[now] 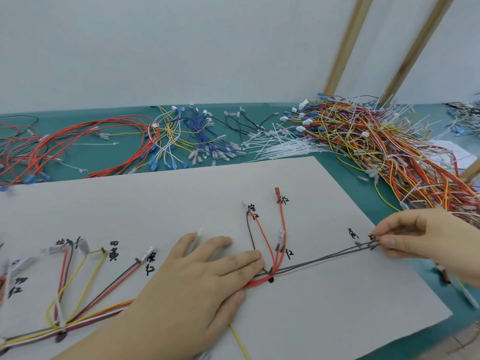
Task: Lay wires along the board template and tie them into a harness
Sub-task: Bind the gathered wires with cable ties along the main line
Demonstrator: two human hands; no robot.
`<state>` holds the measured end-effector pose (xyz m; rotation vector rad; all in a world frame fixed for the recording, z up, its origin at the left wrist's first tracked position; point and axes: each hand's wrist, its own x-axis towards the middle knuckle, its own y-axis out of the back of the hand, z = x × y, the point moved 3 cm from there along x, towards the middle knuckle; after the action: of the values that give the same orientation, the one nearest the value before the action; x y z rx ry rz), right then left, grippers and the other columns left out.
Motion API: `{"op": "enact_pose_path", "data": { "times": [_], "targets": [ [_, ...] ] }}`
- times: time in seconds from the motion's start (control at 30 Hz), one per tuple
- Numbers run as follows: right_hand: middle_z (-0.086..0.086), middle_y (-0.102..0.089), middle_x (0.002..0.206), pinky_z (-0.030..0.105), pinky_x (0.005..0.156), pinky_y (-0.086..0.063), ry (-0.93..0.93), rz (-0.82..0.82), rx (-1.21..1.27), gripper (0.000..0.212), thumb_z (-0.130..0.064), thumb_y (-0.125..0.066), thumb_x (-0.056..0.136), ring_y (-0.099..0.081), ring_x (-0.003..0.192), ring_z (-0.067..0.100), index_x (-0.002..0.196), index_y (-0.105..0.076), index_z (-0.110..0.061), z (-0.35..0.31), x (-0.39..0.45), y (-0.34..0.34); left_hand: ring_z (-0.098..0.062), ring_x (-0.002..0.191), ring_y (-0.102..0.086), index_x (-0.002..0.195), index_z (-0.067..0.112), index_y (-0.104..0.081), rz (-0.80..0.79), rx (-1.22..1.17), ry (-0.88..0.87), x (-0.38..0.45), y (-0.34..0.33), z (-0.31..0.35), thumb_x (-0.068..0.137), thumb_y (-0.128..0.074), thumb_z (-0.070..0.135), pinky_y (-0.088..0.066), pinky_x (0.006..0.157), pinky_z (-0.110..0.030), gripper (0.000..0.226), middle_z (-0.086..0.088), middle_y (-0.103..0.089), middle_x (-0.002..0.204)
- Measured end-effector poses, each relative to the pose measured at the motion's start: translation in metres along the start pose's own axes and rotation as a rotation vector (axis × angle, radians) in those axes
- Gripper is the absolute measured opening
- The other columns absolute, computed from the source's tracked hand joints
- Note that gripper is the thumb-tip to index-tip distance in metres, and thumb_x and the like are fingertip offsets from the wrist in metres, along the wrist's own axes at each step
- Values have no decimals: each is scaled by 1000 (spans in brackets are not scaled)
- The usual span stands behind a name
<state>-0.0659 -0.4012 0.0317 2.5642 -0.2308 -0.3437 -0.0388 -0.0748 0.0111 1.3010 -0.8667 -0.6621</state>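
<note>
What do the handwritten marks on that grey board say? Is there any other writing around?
All are black handwritten Chinese characters on the grey board, beside the wire ends:
"红" by a red wire end.
"红" by the red connector, blurred.
"深红", smeared, uncertain.
"黄" near the right hand.
"黄", small mark above unreadable.
"深红", uncertain.
"红", mark above unreadable.
Far-left marks: blurred. No print elsewhere.

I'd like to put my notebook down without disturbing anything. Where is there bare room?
The board template is bare near its front right corner, below the grey wires, and along its far left, above the labelled branches. The green mat behind is crowded: red wires, cable ties, finished harnesses.
</note>
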Motion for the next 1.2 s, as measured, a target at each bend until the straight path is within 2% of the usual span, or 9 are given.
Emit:
{"op": "enact_pose_path", "data": {
  "times": [0.47, 0.67, 0.73, 0.8, 0.87, 0.9, 1.03, 1.1, 1.2],
  "targets": [
    [3, -66, 64, 20, 52, -51, -80, -245, -107, 20, 10, -61, 80, -60, 55, 11, 76, -66, -9, 6, 20, 3, -14, 103, -63, 121, 37, -58, 45, 13, -17, -1, -1, -1, 83, -36, 39, -49, 84, -49, 44, 25, -56, 123],
    [5, -66, 63, 26, 47, -49, -60, -70, -367, 17, -3, -76, 71, -56, 48, 10, 70, -64, -15, -4, 16, 1, -14, 103, -63, 120, 38, -60, 41, 11, -18, -2, 0, -1, 82, -36, 38, -49, 84, -48, 44, 25, -57, 123],
    [1, -61, 69, 29, 53, -42, 43, 196, -611, 23, -14, -81, 68, -51, 55, 12, 66, -61, -24, -9, 3, 3, -12, 103, -63, 119, 39, -60, 37, -14, 1, -2, 1, -1, 83, -35, 37, -50, 83, -46, 44, 26, -57, 122],
    [-6, -54, 78, 26, 65, -40, 373, 436, -718, 22, -12, -70, 79, -46, 68, 10, 75, -56, -28, -19, -23, -18, -10, 104, -62, 117, 40, -60, 32, -53, 27, -2, 1, -2, 83, -35, 37, -50, 83, -43, 43, 28, -57, 121],
    [-11, -52, 94, 22, 90, -39, 657, 393, -616, 7, -28, -49, 90, -47, 94, 1, 92, -55, -31, -32, -54, -62, -7, 104, -61, 116, 41, -61, 31, -82, 51, -2, 0, -3, 83, -35, 37, -49, 86, -37, 42, 30, -57, 120],
    [-14, -51, 101, 15, 98, -31, 719, 337, -603, 17, -39, -39, 93, -43, 105, -3, 98, -53, -32, -39, -66, -83, -6, 105, -61, 115, 41, -61, 34, -98, 64, -1, 0, -3, 84, -35, 37, -48, 88, -35, 41, 30, -57, 119],
    [-17, -46, 114, 22, 99, -24, 854, 156, -721, 34, -36, -13, 100, -45, 114, 4, 108, -45, -40, -46, -95, -144, -3, 105, -60, 112, 40, -62, 32, -125, 116, 1, 1, -4, 85, -35, 38, -49, 87, -37, 39, 30, -58, 117],
    [-15, -56, 111, 27, 100, -27, 853, 166, -705, 34, -36, -22, 97, -49, 106, -3, 108, -55, -39, -56, -96, -173, -2, 104, -60, 111, 40, -63, 37, -136, 126, 1, 1, -5, 84, -35, 39, -49, 86, -38, 39, 29, -59, 116],
    [-4, -72, 83, 27, 96, -35, 719, 63, -393, 51, -58, -48, 81, -57, 85, -6, 81, -75, -15, -62, -92, -168, -3, 105, -60, 107, 40, -64, 74, -154, 142, 2, 0, -7, 84, -36, 40, -48, 87, -36, 37, 28, -60, 115]
  ]
}}
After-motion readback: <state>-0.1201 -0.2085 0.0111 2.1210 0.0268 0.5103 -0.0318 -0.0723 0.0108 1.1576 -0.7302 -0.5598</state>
